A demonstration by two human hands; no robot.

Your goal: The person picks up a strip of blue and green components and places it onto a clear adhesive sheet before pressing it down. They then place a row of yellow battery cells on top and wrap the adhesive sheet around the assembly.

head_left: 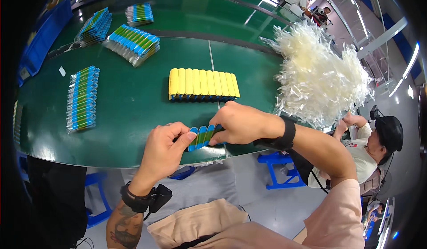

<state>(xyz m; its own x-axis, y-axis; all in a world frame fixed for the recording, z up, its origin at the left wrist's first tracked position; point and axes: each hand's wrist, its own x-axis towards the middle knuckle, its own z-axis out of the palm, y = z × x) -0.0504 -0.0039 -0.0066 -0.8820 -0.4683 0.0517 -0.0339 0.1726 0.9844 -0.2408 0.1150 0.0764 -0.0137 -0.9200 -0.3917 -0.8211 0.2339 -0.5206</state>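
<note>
A blue-and-green strip (203,136) is held at the lower centre of the frame, just above the near edge of the green table (122,135). Its left end is pinched between the thumb and bent forefinger of the left hand (165,147); its right end is gripped between the thumb and fingers of the right hand (240,122). The remaining fingers of both hands are curled in, not spread. Progress, as judged from the layout: four similar bundles appear to be finished and set aside, namely one bundle at left (82,98), one tilted stack at upper left (94,25), one larger bundle (134,41) beside it, and one small bundle (140,13) near the top edge. The held strip is judged to be partway through handling. A yellow-topped row (203,82) is seen at centre, untouched by either hand, and is taken as not yet dealt with. A large pile of clear film pieces (318,73) is heaped at upper right, so much material seems to be left; the remaining count cannot be told. Appearance of the held strip: narrow pieces are lined up side by side, with rounded blue upper ends and green bands across the middle, slightly slanted. Its right end is hidden by the fingers, and whether it is wrapped in film cannot be told.
</note>
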